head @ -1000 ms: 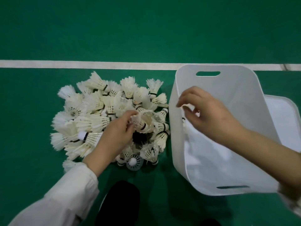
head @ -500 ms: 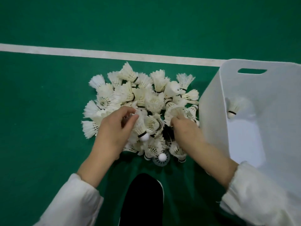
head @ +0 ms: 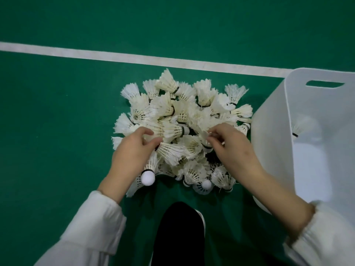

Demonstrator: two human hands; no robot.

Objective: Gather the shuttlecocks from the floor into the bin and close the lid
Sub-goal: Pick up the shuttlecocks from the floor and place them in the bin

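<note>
- Fingers [head: 216,131] of the right hand [head: 236,150] pinch a shuttlecock [head: 205,140] by its feathers, likely to lift it clear.
- Left hand [head: 132,152] curls round a 2nd shuttlecock [head: 170,130].
- Pile [head: 182,112] sits on the floor [head: 57,131] beside the bin [head: 269,121], keeping carries short.

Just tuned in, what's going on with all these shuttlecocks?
A person is working through a pile of shuttlecocks on the green floor. The left hand grips shuttlecocks at the pile's left side; the right hand pinches a shuttlecock near the middle. The white bin stands open on the right, with another visible inside.
</note>
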